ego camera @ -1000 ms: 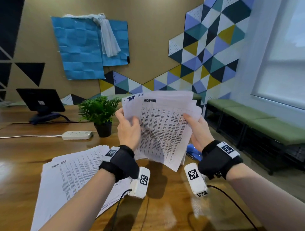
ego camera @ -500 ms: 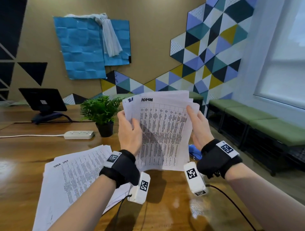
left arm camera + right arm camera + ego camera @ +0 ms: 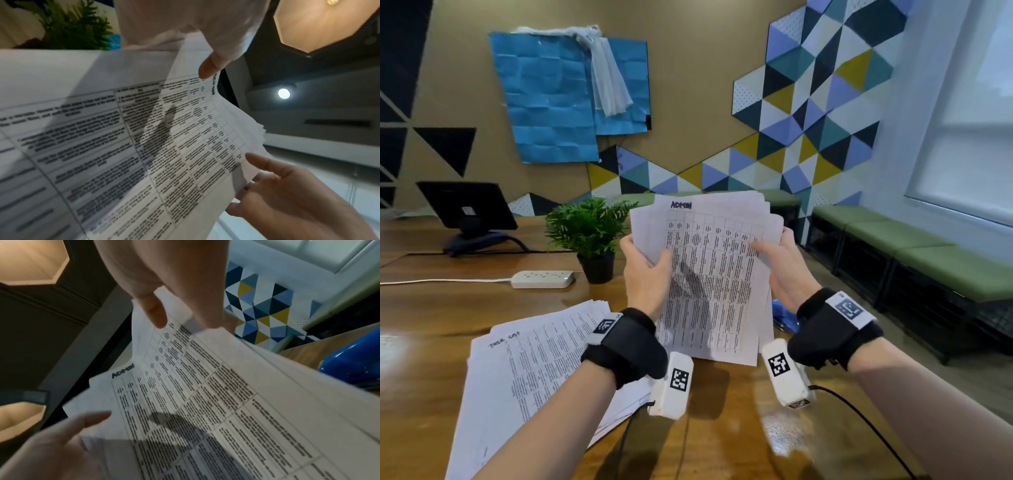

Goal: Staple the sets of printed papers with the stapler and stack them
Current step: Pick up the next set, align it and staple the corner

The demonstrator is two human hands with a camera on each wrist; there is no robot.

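Fingers of both hands, left (image 3: 645,274) and right (image 3: 784,270), pinch papers (image 3: 715,274) upright; squaring step. Next: stapler (image 3: 784,317), 3 o'clock.

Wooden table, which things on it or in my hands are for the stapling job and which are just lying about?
For the job:
white printed sheets headed ADMIN, held by left hand and right hand
flat pile of printed papers
blue stapler

Lying about:
small green potted plant
white power strip
black tablet stand

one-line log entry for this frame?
left hand: holds paper set | right hand: holds same set | stapler: on table, untouched
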